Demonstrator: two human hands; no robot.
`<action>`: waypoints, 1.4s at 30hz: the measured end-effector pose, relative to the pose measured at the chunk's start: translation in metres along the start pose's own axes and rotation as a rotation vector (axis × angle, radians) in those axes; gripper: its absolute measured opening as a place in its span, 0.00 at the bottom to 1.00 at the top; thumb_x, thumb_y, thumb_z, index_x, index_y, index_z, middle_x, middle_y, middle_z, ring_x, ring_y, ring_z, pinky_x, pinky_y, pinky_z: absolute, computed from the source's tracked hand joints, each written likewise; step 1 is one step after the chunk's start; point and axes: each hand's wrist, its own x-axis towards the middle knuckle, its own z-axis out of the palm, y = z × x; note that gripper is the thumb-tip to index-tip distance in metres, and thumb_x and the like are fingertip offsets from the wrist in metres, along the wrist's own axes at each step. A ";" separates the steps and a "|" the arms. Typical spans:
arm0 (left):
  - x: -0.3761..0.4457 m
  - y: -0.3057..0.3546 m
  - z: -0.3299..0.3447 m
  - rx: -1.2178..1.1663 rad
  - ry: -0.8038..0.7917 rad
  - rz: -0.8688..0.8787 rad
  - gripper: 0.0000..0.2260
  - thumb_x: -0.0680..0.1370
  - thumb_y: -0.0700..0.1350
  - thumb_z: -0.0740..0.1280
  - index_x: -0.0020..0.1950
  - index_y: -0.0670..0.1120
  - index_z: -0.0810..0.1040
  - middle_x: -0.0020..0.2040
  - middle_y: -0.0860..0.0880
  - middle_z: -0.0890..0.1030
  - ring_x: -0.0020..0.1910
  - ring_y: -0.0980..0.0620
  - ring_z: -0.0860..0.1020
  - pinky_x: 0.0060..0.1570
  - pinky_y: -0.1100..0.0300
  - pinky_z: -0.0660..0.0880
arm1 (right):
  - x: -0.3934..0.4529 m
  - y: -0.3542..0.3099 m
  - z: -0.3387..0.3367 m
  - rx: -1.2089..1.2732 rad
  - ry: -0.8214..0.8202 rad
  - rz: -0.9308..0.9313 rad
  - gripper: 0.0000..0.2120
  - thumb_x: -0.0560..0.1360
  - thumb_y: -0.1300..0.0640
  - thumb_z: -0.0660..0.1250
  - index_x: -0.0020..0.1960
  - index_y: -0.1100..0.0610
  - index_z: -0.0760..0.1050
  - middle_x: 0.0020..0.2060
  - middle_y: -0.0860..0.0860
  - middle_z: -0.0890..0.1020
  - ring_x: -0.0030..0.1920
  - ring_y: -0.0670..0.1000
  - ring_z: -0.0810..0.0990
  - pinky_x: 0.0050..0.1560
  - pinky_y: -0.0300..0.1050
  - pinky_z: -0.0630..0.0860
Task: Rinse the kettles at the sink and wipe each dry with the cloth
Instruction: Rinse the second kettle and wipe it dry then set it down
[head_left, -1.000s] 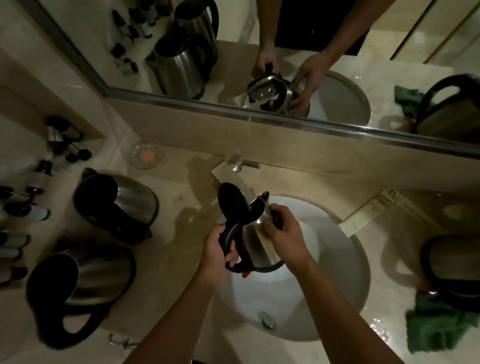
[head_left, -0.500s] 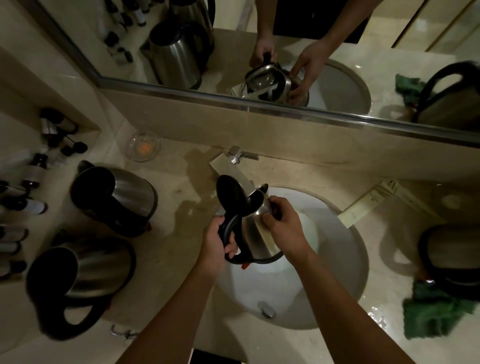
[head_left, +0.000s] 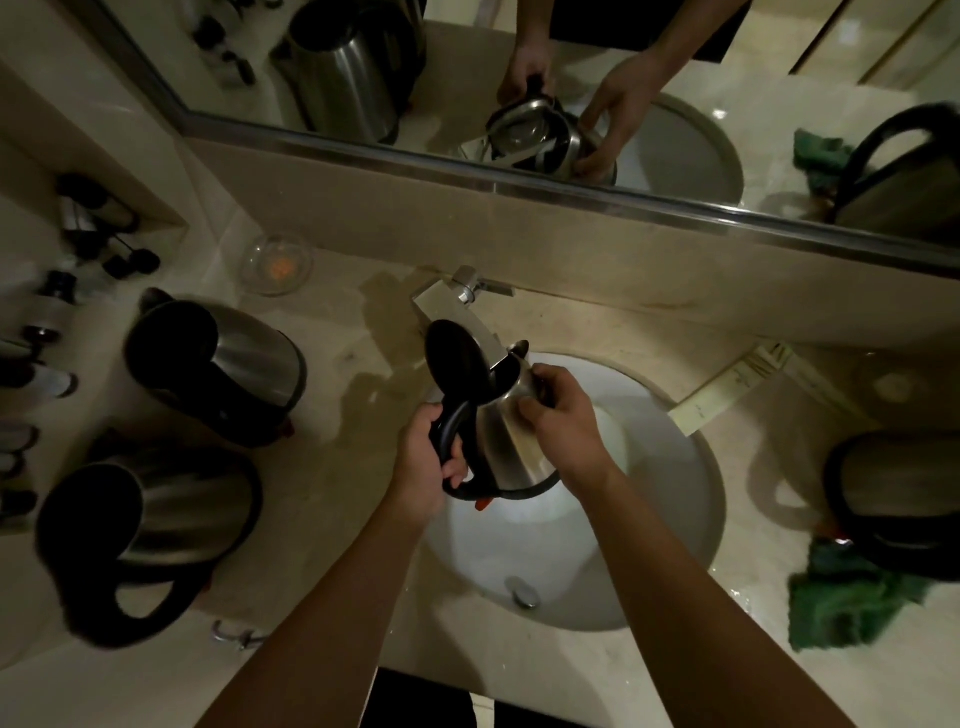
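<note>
A steel kettle (head_left: 511, 447) with its black lid flipped open hangs over the white sink (head_left: 675, 493), just below the faucet (head_left: 457, 301). My left hand (head_left: 428, 467) grips its black handle. My right hand (head_left: 563, 415) holds the steel body near the spout. Two more steel kettles (head_left: 223, 364) (head_left: 150, 525) stand on the counter at the left. Another kettle (head_left: 893, 493) sits at the right edge, partly on the green cloth (head_left: 852, 603).
Small dark-capped bottles (head_left: 47, 384) line the far left. A glass dish (head_left: 275, 265) sits near the wall. A paper strip (head_left: 727, 387) lies right of the sink. The mirror (head_left: 623, 78) above reflects my hands and the kettles. Water drops spot the counter by the cloth.
The view has shifted slightly. My hands keep the same hold on the kettle, which stays over the sink under the faucet.
</note>
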 end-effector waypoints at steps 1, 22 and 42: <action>0.000 0.000 0.000 0.000 0.004 -0.004 0.20 0.79 0.56 0.59 0.31 0.46 0.69 0.24 0.49 0.66 0.20 0.51 0.62 0.25 0.58 0.59 | 0.000 0.000 0.000 0.004 0.003 0.001 0.18 0.79 0.62 0.68 0.68 0.53 0.74 0.58 0.49 0.80 0.59 0.51 0.79 0.65 0.53 0.76; 0.000 0.000 -0.001 0.019 0.001 0.008 0.18 0.75 0.57 0.60 0.32 0.46 0.69 0.25 0.49 0.66 0.21 0.50 0.62 0.25 0.59 0.60 | 0.001 -0.002 0.002 0.022 0.012 0.021 0.19 0.79 0.63 0.68 0.69 0.56 0.74 0.59 0.52 0.80 0.59 0.53 0.80 0.62 0.50 0.78; 0.001 -0.005 -0.003 0.045 -0.017 0.030 0.19 0.78 0.57 0.59 0.31 0.47 0.69 0.24 0.49 0.66 0.20 0.50 0.62 0.26 0.57 0.60 | 0.004 -0.003 -0.003 0.037 0.019 0.081 0.20 0.73 0.56 0.69 0.64 0.52 0.78 0.60 0.51 0.81 0.60 0.56 0.81 0.66 0.61 0.77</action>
